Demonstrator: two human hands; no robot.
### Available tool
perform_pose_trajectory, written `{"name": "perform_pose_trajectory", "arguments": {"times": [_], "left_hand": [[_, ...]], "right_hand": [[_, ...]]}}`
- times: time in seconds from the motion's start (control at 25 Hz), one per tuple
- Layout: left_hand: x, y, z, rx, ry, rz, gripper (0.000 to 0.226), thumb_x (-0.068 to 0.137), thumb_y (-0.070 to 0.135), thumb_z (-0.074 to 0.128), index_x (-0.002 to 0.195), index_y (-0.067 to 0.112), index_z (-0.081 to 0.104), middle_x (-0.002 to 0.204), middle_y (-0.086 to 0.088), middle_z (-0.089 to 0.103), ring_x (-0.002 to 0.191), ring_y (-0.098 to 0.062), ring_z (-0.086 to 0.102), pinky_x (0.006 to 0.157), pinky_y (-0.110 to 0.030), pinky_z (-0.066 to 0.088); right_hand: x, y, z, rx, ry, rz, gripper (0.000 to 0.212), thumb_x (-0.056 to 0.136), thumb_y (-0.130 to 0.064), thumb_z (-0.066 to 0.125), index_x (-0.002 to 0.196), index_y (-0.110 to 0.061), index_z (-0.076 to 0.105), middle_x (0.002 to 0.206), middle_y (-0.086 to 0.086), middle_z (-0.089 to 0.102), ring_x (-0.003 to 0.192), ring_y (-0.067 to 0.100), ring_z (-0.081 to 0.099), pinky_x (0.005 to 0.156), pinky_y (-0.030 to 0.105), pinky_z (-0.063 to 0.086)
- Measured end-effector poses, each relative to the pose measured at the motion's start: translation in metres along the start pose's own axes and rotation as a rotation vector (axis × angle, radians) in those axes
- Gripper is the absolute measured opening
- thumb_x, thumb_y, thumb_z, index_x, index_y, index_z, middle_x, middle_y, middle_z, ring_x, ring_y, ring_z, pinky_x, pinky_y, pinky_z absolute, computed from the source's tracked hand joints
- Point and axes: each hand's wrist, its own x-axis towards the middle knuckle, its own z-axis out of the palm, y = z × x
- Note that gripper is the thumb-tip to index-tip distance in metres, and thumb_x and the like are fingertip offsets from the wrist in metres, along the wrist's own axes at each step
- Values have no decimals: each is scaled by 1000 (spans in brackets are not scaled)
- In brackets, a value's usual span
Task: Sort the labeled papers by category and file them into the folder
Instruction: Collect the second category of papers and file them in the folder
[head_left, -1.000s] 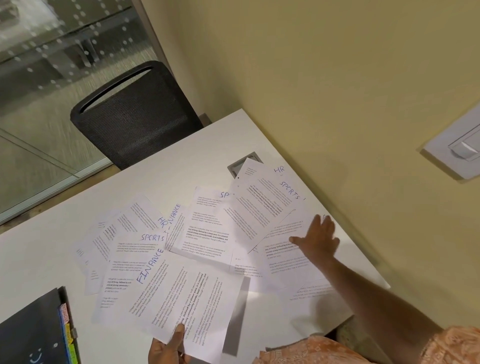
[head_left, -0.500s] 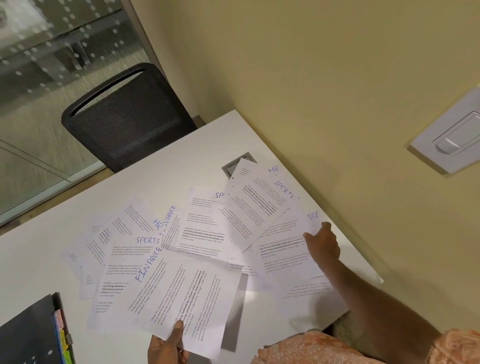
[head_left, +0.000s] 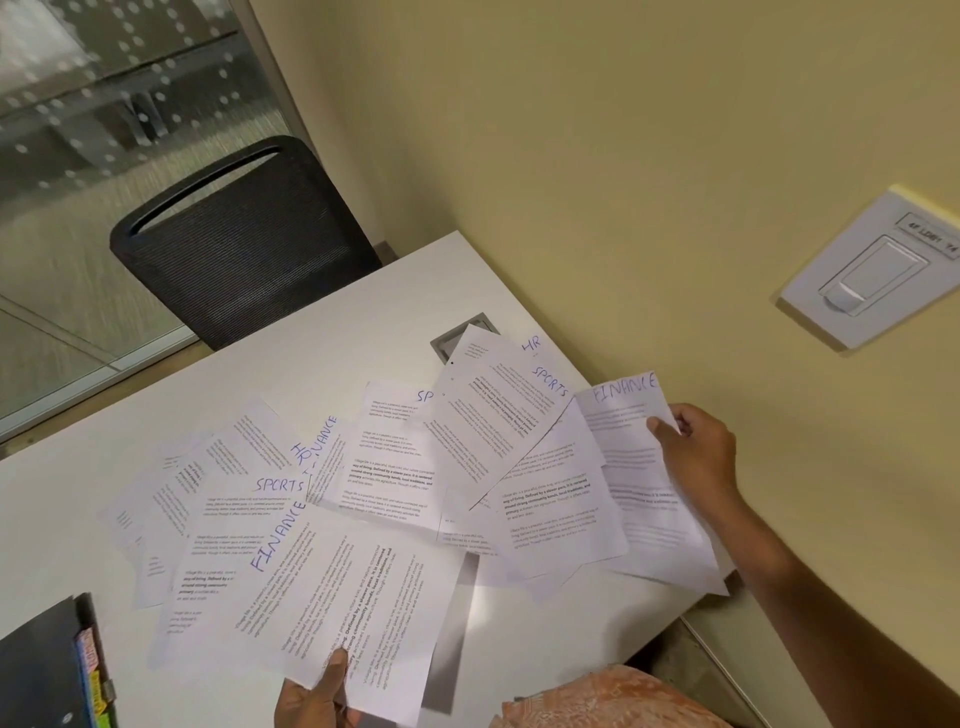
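1. My right hand (head_left: 696, 452) has its grip closed on a FINANCE sheet (head_left: 631, 467) at its right edge, lifted at the bench's right side; its long axis runs far to near, heading far.
2. My left hand (head_left: 311, 696) pinches the near edge of another FINANCE page (head_left: 343, 587), heading far-left.
3. Loose papers (head_left: 395, 457) overlap across the bench (head_left: 322, 364).
4. The folder (head_left: 41, 670) lies near-left.

A white table (head_left: 322, 358) carries overlapping labeled papers (head_left: 395, 467) and a black folder (head_left: 41, 670) at its near-left corner.
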Motion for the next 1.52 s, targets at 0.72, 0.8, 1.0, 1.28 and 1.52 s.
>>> {"name": "perform_pose_trajectory", "arguments": {"times": [0.72, 0.8, 1.0, 1.28, 1.52], "left_hand": [[-9, 21, -10, 86, -113, 16, 61, 99, -27, 43, 151, 3, 44, 76, 28, 76, 66, 4, 75, 54, -17, 60], [-10, 26, -10, 80, -110, 10, 64, 99, -25, 44, 156, 3, 40, 79, 26, 78, 68, 2, 76, 56, -18, 61], [-31, 42, -6, -3, -193, -115, 55, 101, -8, 58, 149, 20, 58, 110, -2, 82, 88, -21, 81, 69, -35, 66], [-39, 68, 28, 90, -422, -63, 50, 100, 3, 65, 143, 29, 60, 132, -5, 75, 117, -25, 74, 91, -40, 63], [-35, 70, 50, 182, -484, -17, 48, 87, 33, 87, 132, 23, 70, 123, -9, 75, 106, -33, 60, 95, -47, 42]], "right_hand": [[-6, -66, 29, 610, -304, 297, 17, 98, -8, 75, 115, -4, 75, 108, 18, 82, 80, 28, 80, 65, 37, 66], [-7, -67, 33, 596, -324, 280, 23, 98, -9, 75, 120, 0, 73, 112, 19, 81, 84, 29, 79, 68, 37, 66], [-17, -76, 43, 538, -396, 226, 21, 100, -8, 73, 120, 0, 73, 114, 17, 81, 95, 32, 79, 78, 38, 67], [-55, -95, 82, 493, -555, 177, 20, 100, -7, 73, 119, 0, 73, 117, 17, 80, 110, 38, 77, 98, 49, 62], [-97, -112, 120, 436, -694, 74, 19, 98, -20, 78, 113, -8, 79, 117, 17, 80, 118, 42, 73, 112, 61, 52]]}}
